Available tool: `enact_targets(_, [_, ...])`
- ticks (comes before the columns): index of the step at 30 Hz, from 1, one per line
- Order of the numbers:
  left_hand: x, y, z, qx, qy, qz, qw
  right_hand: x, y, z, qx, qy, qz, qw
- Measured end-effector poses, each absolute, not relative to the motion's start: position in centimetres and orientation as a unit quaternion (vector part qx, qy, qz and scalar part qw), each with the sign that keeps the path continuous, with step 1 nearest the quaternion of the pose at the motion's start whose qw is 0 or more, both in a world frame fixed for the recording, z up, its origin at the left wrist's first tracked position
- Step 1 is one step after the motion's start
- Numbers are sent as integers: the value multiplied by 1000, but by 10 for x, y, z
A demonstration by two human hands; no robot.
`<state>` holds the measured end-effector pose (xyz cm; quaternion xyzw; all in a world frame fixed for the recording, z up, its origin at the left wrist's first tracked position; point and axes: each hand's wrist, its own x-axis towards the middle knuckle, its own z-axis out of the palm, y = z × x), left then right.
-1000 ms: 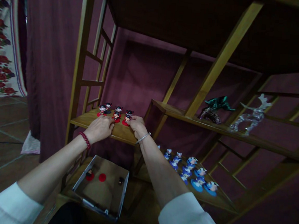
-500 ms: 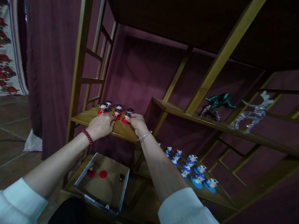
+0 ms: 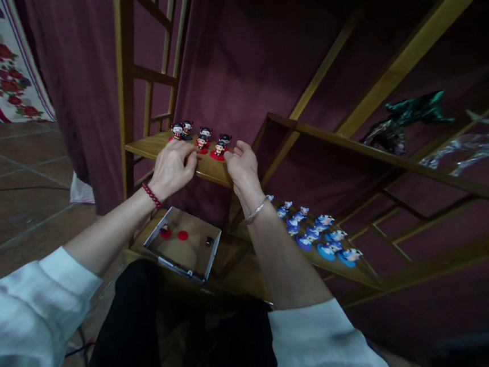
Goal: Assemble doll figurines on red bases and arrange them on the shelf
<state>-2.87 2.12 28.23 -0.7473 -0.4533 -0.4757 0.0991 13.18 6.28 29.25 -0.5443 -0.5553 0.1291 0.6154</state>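
Several small black-haired figurines on red round bases point(image 3: 202, 141) stand in a group on a wooden shelf point(image 3: 151, 148). My left hand point(image 3: 172, 168) is curled at the shelf's front edge, its fingertips next to the figurines, and shows nothing held. My right hand point(image 3: 241, 169) hovers with fingers apart beside the rightmost figurine point(image 3: 219, 149), also holding nothing. Below both hands sits a shallow silver-rimmed tray point(image 3: 181, 243), which contains a small figurine, a red disc and a small dark piece.
Several blue-based figurines point(image 3: 317, 236) stand on a lower shelf to the right. A green ornament point(image 3: 417, 110) and a glass deer point(image 3: 479, 138) stand higher up. Maroon curtains point(image 3: 72, 71) hang behind and left, beside a floral cloth, above a tiled floor.
My hands have lifted slightly from the figurines, and my right fingers have spread apart. The whole scene sits higher in view, showing more of the floor and my legs.
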Motion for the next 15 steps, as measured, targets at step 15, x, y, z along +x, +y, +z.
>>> enact_targets(15, [-7, -19, 183, -769, -388, -508, 34, 93, -54, 213, -407, -687, 75, 597])
